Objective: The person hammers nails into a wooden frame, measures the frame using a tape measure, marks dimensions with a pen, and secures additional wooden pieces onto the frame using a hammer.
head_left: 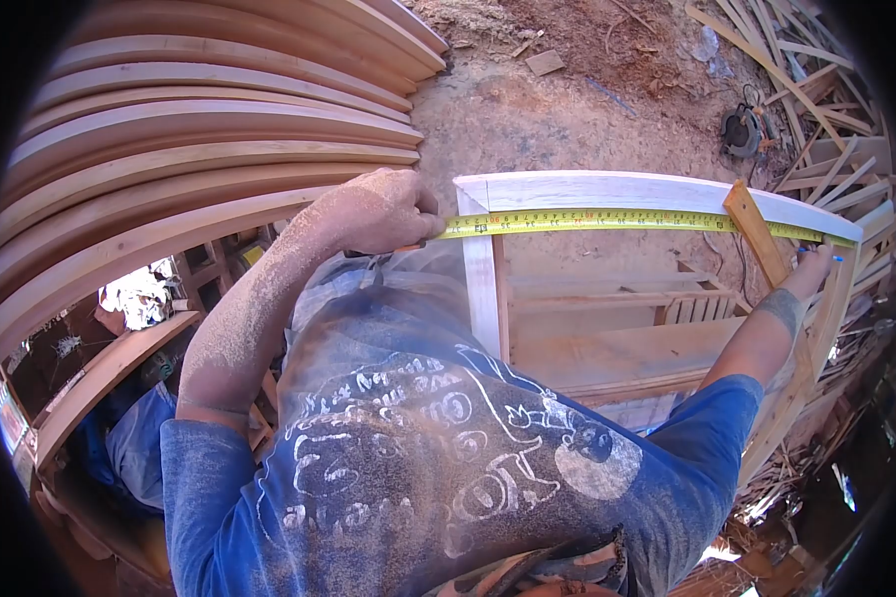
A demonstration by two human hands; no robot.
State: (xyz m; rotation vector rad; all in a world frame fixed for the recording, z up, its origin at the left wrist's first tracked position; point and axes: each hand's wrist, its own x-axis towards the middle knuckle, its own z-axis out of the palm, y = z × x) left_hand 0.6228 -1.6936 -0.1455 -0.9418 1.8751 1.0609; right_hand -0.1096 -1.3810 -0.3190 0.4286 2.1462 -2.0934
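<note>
- A bank of long boards (229, 129) fills the upper left of my remote feed, stacked in parallel rows and looking bowed through the wide lens; I take the ordered stacking as a way to keep the ground clear for work.
- A wooden frame (607, 186) with a pale top rail stretches across the right half, its near corner just beside the wearer's left hand (383, 211).
- A dusty blue shirt (408, 428) leans in low, which I judge brings both arms within reach of the rail's two ends.
- Loose wood scraps (851, 154) lie heaped at the far right, apparently tossed clear of the frame.
- A yellow measuring tape (607, 221) runs along the rail from hand to hand, pulled straight, I would say, so its markings follow the edge.
- A brown slat (754, 231) crosses the rail at a slant, over the tape near its right end; I cannot tell whether it is fixed.
- Left fingers curl tightly around the tape's near end. Right hand (816, 264): fingers pinched at the far end, apparently steadying it.
- A slim blue stick (804, 253) sits in those right fingers, perhaps kept handy for marking.
</note>
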